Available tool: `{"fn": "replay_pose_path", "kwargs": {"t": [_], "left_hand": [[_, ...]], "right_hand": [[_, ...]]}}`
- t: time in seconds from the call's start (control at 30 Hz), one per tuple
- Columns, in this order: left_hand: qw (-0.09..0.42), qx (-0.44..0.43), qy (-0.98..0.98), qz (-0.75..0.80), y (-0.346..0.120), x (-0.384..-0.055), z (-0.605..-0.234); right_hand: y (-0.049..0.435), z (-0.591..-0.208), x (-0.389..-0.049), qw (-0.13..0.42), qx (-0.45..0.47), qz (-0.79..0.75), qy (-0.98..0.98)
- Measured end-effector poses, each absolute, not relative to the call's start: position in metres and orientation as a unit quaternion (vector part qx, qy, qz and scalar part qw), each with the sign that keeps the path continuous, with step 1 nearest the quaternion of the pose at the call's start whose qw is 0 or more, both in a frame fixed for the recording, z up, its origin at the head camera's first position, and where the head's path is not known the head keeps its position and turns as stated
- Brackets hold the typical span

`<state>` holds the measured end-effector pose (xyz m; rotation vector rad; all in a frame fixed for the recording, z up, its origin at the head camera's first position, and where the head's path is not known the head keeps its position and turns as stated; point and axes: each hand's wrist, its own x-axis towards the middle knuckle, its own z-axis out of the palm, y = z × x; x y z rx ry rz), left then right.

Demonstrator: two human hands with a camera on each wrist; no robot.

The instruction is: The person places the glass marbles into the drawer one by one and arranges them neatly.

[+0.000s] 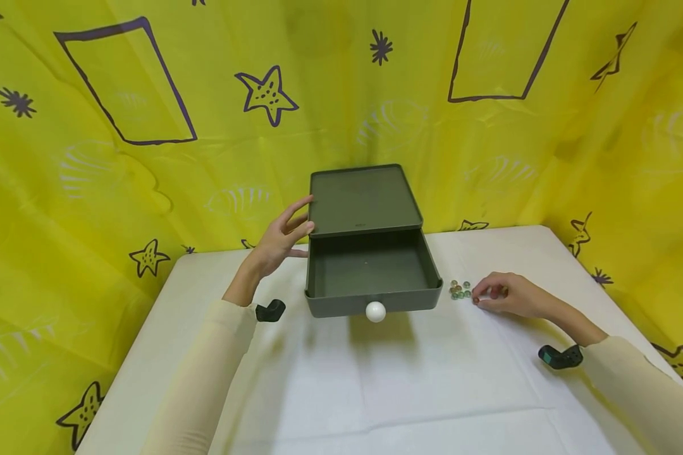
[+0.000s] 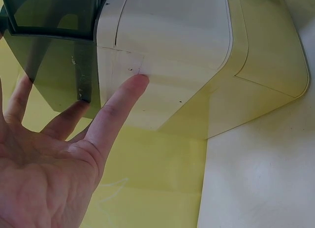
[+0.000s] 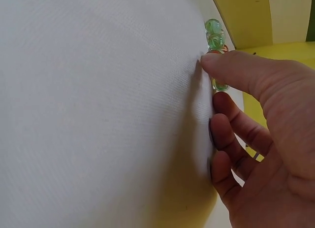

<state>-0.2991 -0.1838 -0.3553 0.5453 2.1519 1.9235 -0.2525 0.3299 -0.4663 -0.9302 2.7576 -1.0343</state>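
A dark green drawer box [image 1: 364,199] stands near the back with its drawer [image 1: 375,262] pulled out, a white round knob [image 1: 375,311] on the front. My left hand [image 1: 276,243] rests on the box's left side, fingers spread. In the left wrist view, one fingertip touches a cream-coloured unit [image 2: 172,92] beside the green part. To the right of the drawer, several small glass marbles [image 1: 459,293] lie together. Beside them my right hand [image 1: 512,295] pinches a reddish marble [image 1: 475,301] at its fingertips. The thumb partly hides that grip in the right wrist view.
A white cloth [image 1: 432,379] covers the table. Yellow curtain [image 1: 216,164] with starfish drawings hangs close behind the box and along both sides. The drawer front juts out above the cloth and casts a shadow.
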Motion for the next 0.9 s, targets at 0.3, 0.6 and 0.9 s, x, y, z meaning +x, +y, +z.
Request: {"fn": "replay_pose_path", "kwargs": {"t": [0.3,0.6,0.9], "left_hand": [[0.106,0.180,0.726,0.655,-0.184,-0.299,-0.358],[0.101,0.182,0.731,0.650,-0.184,-0.299,-0.356],[0.100,0.185,0.729,0.651,-0.184,-0.299,-0.356]], "right_hand": [[0.330,-0.457,-0.256,0.078,-0.306,-0.327,0.890],[0.328,-0.443,-0.265,0.085,-0.347,-0.328,0.875],[0.327,-0.416,-0.274,0.067,-0.355,-0.323,0.875]]}}
